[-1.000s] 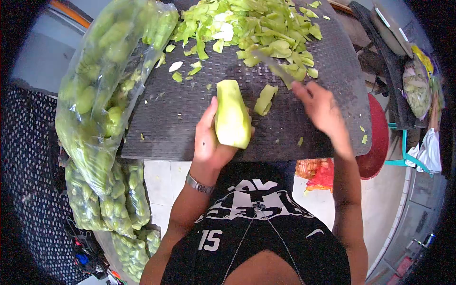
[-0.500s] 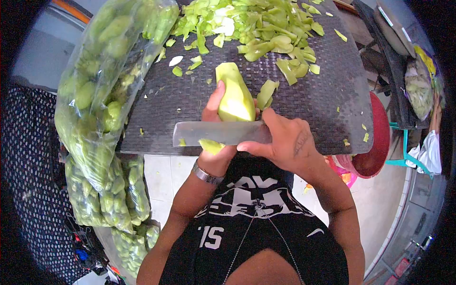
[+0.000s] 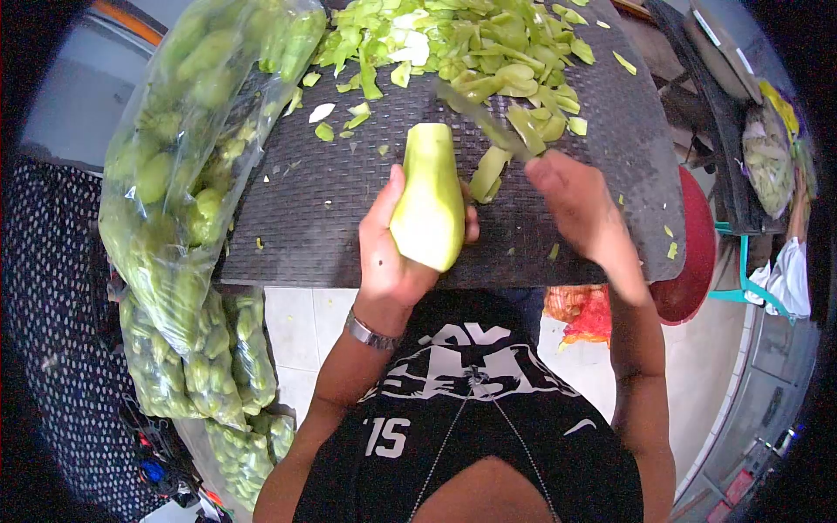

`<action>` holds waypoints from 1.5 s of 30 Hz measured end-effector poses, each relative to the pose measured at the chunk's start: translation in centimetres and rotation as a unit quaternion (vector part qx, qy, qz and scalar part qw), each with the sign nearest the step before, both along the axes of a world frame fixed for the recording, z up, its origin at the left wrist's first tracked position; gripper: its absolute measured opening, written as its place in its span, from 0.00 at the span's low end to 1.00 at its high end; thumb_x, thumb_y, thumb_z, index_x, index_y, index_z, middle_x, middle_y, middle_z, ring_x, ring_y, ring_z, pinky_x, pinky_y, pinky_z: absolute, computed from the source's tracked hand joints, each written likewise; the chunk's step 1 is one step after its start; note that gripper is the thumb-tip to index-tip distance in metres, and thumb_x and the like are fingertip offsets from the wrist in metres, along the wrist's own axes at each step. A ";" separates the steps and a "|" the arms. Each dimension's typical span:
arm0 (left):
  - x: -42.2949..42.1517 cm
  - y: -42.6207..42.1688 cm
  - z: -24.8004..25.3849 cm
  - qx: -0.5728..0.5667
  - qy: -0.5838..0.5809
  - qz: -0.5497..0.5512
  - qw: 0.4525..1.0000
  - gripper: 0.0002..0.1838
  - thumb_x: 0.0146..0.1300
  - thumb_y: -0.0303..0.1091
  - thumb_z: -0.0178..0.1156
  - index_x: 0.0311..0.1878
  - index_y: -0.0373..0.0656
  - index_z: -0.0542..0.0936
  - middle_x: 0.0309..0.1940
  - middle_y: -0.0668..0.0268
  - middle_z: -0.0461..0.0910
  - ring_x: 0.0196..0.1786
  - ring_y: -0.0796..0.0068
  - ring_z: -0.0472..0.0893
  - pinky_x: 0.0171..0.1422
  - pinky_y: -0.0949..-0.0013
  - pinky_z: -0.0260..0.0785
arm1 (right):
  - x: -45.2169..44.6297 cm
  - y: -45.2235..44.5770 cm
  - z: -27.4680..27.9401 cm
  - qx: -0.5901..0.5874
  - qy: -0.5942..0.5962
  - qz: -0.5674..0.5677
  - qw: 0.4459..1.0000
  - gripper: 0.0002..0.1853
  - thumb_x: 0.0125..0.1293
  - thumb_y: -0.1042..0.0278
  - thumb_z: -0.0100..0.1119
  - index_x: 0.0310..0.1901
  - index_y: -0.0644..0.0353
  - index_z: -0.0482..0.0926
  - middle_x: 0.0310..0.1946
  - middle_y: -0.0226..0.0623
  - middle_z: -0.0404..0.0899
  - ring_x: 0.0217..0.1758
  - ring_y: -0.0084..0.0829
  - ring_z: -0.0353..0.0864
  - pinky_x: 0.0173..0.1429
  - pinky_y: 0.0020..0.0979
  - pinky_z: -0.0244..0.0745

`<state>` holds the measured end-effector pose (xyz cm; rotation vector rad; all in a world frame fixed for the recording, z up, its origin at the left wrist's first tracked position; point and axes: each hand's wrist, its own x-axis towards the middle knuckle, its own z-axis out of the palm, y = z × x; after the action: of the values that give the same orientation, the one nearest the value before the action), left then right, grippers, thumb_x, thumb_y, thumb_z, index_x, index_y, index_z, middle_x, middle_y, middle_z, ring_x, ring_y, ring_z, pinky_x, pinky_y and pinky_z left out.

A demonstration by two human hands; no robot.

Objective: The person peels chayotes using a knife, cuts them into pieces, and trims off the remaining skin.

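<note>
One pale-green, pear-shaped, peeled vegetable (image 3: 429,207) rests in half-curled left hand (image 3: 390,254); right hand (image 3: 577,202), at three o'clock, clenches grey metal-bladed knife (image 3: 485,123); flat green peelings (image 3: 484,54) lie heaped at twelve.

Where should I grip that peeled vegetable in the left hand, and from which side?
Grip the peeled vegetable by its narrow far end, probably from the left: that end sticks out free, the left hand cups the wider near part, and the blurred knife in the right hand slants from the right.

Peelings (image 3: 516,80) lie on the table (image 3: 305,209) beyond the vegetable (image 3: 430,205).
</note>
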<state>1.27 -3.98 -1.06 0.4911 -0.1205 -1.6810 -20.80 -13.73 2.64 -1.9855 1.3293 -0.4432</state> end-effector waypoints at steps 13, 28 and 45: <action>-1.6 -1.4 -0.5 0.009 -0.124 0.035 0.992 0.34 0.77 0.65 0.49 0.64 0.42 0.78 0.51 0.56 0.86 0.50 0.61 0.87 0.58 0.56 0.81 | 2.8 5.0 -0.2 -0.213 0.055 0.130 0.967 0.40 0.61 0.22 0.61 0.49 0.60 0.77 0.30 0.50 0.85 0.32 0.55 0.88 0.36 0.50 0.82; -1.4 -0.3 0.8 0.037 -0.176 0.021 0.983 0.36 0.80 0.65 0.41 0.66 0.39 0.75 0.49 0.55 0.84 0.42 0.61 0.87 0.43 0.58 0.83 | -0.1 1.4 2.2 0.014 0.075 -0.010 0.997 0.31 0.68 0.37 0.67 0.37 0.63 0.74 0.22 0.55 0.74 0.24 0.51 0.76 0.33 0.47 0.72; 0.0 0.4 1.3 0.016 -0.114 -0.024 0.993 0.37 0.81 0.65 0.38 0.67 0.40 0.74 0.48 0.53 0.83 0.39 0.59 0.86 0.35 0.57 0.83 | -2.9 -0.4 -0.9 -0.107 0.101 -0.062 0.987 0.31 0.70 0.35 0.63 0.38 0.64 0.76 0.26 0.62 0.80 0.37 0.62 0.86 0.38 0.56 0.76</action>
<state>1.31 -3.56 0.24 0.7089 -0.2741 -1.6716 -23.72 -14.17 1.78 -2.1784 1.5955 -0.4698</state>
